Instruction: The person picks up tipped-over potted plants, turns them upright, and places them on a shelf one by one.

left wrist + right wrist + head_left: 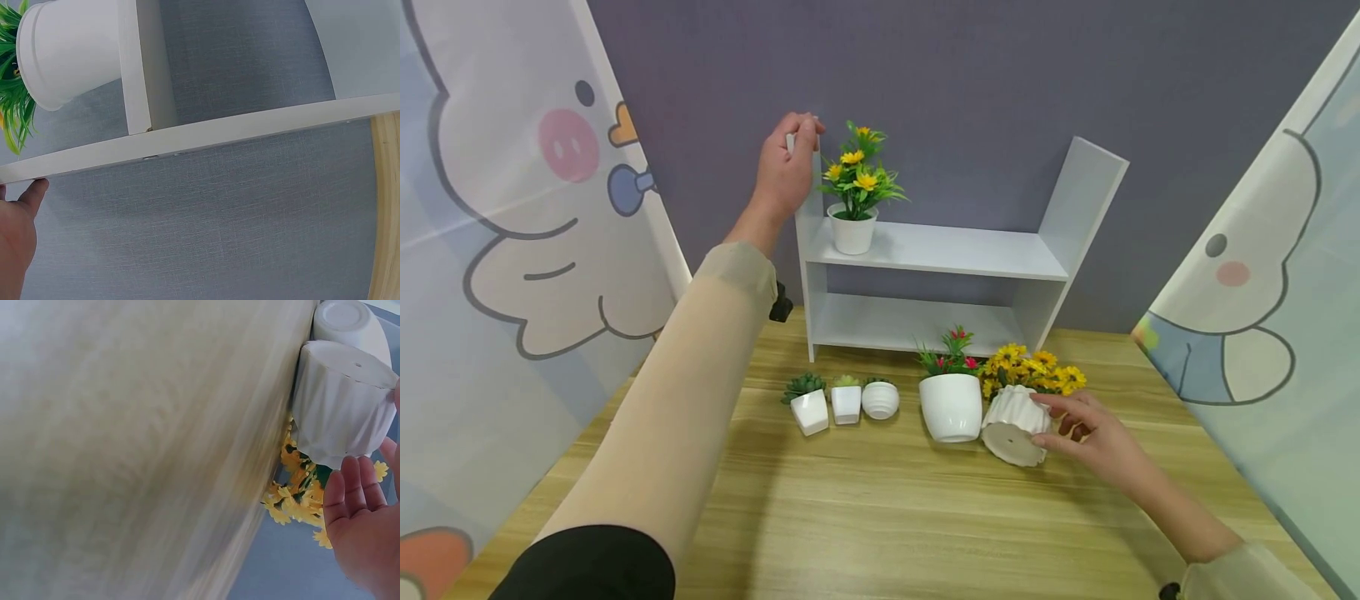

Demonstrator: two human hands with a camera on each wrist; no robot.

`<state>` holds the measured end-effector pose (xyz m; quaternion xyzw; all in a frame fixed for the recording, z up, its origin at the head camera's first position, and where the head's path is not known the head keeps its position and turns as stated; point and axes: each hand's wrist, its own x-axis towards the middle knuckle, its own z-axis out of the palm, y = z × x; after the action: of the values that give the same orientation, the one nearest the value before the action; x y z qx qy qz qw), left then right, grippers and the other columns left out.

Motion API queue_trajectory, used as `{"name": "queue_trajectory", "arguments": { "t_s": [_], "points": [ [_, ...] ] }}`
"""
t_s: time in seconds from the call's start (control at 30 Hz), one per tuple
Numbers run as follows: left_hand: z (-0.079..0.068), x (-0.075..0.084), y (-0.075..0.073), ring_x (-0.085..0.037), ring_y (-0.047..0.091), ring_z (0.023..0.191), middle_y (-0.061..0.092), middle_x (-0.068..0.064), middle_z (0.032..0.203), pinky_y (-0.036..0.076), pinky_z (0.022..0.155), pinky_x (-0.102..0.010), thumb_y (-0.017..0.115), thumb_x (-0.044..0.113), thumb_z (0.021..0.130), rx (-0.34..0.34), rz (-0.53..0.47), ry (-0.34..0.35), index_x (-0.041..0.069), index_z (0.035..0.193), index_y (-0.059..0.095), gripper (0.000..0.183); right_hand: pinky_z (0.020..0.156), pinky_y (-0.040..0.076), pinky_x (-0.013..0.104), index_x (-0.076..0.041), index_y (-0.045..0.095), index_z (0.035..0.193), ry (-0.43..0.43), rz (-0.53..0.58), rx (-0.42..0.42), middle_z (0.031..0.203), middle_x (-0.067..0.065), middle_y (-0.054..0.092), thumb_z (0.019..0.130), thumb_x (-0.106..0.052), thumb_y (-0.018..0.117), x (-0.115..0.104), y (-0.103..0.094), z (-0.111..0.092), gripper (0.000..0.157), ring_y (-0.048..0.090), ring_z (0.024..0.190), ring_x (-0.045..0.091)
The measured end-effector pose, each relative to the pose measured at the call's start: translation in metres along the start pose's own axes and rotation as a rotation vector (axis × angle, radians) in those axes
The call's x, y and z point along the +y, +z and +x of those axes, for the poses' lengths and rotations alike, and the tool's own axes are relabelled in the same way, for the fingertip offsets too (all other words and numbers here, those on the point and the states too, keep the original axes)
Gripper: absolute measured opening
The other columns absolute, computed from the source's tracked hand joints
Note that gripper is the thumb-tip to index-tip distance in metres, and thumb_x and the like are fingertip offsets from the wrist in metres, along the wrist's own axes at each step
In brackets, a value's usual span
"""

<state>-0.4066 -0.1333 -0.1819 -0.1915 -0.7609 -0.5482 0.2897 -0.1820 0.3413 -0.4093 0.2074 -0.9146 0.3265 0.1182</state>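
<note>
My left hand (788,162) grips the top of the white shelf's left side panel (809,225); the left wrist view shows a fingertip against the panel's edge. Close beside it, a white pot with yellow flowers and green leaves (854,232) stands upright on the upper board. Down on the table, my right hand (1093,433) is at a white fluted pot (1011,412), which lies tipped with its base facing me and yellow flowers (1041,369) pointing toward the shelf. The index finger and thumb are spread along that pot's right side, while the other fingers are loosely bent.
A smooth white pot with red flowers (951,408) lies next to the fluted one. Farther left are small succulents in white pots, including a ribbed round pot (880,402). Behind the wooden table (880,517) rises a grey wall (955,100); cartoon panels (512,167) flank it.
</note>
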Motion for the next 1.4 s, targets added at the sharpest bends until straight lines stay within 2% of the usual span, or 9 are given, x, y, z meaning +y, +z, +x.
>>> {"name": "queue_trajectory", "arguments": {
  "t_s": [0.1, 0.23, 0.37, 0.5, 0.67, 0.97, 1.07, 1.27, 1.4],
  "points": [
    [0.000, -0.001, 0.001, -0.004, 0.046, 0.154, 0.062, -0.007, 0.150, 0.041, 0.119, -0.027, 0.041, 0.041, 0.118, -0.002, 0.006, -0.008, 0.016, 0.105, 0.059, 0.034, 0.066, 0.051, 0.024, -0.007, 0.069, 0.144, 0.054, 0.009, 0.008, 0.106, 0.009, 0.060, 0.091, -0.013, 0.090, -0.004, 0.002, -0.003, 0.057, 0.057, 0.082, 0.005],
    [0.001, -0.001, 0.002, -0.003, 0.045, 0.155, 0.062, -0.006, 0.151, 0.039, 0.123, -0.026, 0.041, 0.041, 0.118, -0.006, 0.009, -0.008, 0.015, 0.107, 0.060, 0.035, 0.070, 0.057, 0.025, 0.003, 0.051, 0.153, 0.233, 0.056, 0.021, 0.125, 0.022, 0.061, 0.099, -0.020, 0.084, -0.016, 0.009, -0.011, 0.067, 0.066, 0.095, 0.015],
    [0.001, -0.002, 0.001, -0.005, 0.045, 0.155, 0.062, -0.007, 0.151, 0.038, 0.123, -0.025, 0.041, 0.039, 0.118, -0.001, -0.001, 0.011, 0.014, 0.104, 0.059, 0.034, 0.075, 0.060, 0.025, 0.014, 0.028, 0.158, 0.403, 0.151, 0.028, 0.145, 0.035, 0.047, 0.107, -0.026, 0.075, -0.029, 0.020, -0.014, 0.080, 0.068, 0.113, 0.040],
    [0.001, -0.003, -0.001, -0.002, 0.041, 0.158, 0.061, -0.006, 0.155, 0.036, 0.125, -0.025, 0.041, 0.040, 0.118, -0.001, -0.002, 0.004, 0.014, 0.105, 0.059, 0.034, 0.080, 0.062, 0.028, 0.017, 0.017, 0.162, 0.516, 0.200, 0.005, 0.153, 0.039, 0.036, 0.111, -0.036, 0.067, -0.035, 0.029, -0.009, 0.089, 0.064, 0.126, 0.053],
    [0.000, -0.004, -0.001, -0.002, 0.041, 0.158, 0.060, -0.005, 0.157, 0.036, 0.126, -0.025, 0.041, 0.041, 0.118, -0.007, 0.011, -0.012, 0.016, 0.105, 0.059, 0.034, 0.089, 0.062, 0.034, 0.018, 0.017, 0.162, 0.558, 0.186, -0.030, 0.154, 0.041, 0.034, 0.113, -0.042, 0.060, -0.033, 0.034, -0.005, 0.088, 0.060, 0.134, 0.056],
    [0.000, -0.002, 0.000, -0.005, 0.043, 0.158, 0.061, -0.008, 0.152, 0.036, 0.126, -0.025, 0.041, 0.039, 0.118, 0.008, -0.002, 0.004, 0.010, 0.110, 0.060, 0.036, 0.097, 0.062, 0.042, 0.016, 0.015, 0.164, 0.583, 0.200, -0.092, 0.157, 0.042, 0.043, 0.113, -0.050, 0.058, -0.030, 0.031, -0.001, 0.094, 0.056, 0.142, 0.054],
    [0.000, -0.002, -0.001, -0.004, 0.044, 0.157, 0.062, -0.008, 0.150, 0.037, 0.125, -0.025, 0.041, 0.039, 0.118, 0.011, 0.006, 0.003, 0.010, 0.111, 0.061, 0.036, 0.095, 0.063, 0.040, 0.013, 0.013, 0.165, 0.610, 0.222, -0.104, 0.158, 0.041, 0.044, 0.112, -0.054, 0.059, -0.030, 0.030, -0.001, 0.097, 0.055, 0.143, 0.053],
    [0.000, 0.000, -0.001, -0.005, 0.043, 0.158, 0.062, -0.007, 0.151, 0.035, 0.127, -0.025, 0.042, 0.039, 0.118, 0.012, 0.005, 0.008, 0.008, 0.111, 0.061, 0.037, 0.082, 0.065, 0.034, 0.009, 0.015, 0.167, 0.644, 0.303, -0.081, 0.155, 0.037, 0.046, 0.108, -0.052, 0.067, -0.033, 0.029, -0.002, 0.099, 0.070, 0.119, 0.034],
    [-0.001, 0.001, 0.000, -0.008, 0.049, 0.152, 0.063, -0.011, 0.145, 0.041, 0.119, -0.026, 0.041, 0.039, 0.118, 0.012, 0.010, 0.001, 0.010, 0.110, 0.061, 0.036, 0.080, 0.066, 0.034, 0.008, 0.017, 0.165, 0.656, 0.351, -0.061, 0.150, 0.035, 0.047, 0.108, -0.047, 0.070, -0.034, 0.029, -0.002, 0.096, 0.072, 0.103, 0.022]
  ]
}}
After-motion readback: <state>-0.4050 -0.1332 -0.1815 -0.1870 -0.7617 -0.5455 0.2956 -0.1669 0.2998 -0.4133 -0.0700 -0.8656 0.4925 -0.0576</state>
